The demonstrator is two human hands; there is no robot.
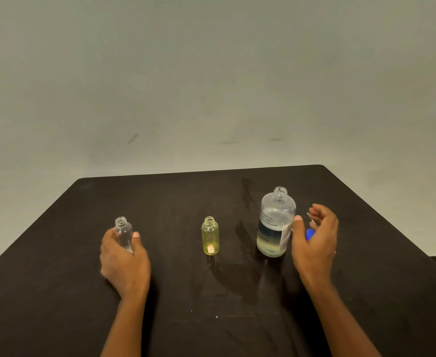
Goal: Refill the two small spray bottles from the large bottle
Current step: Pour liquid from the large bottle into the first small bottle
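Behind right hand (314, 244), perhaps blue cap (308, 234)

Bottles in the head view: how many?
3: clear small bottle in the left hand; yellowish small bottle mid-table; large bottle beside the open right hand. All uncapped. A blue item behind that hand is partly hidden.

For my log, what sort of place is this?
Likely a plain indoor room used as a work spot: a dark table before a bare, scuffed wall, an uncapped large bottle on it.

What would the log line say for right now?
left hand grips clear small bottle | right hand open beside large bottle | yellow small bottle stands between | all three uncapped
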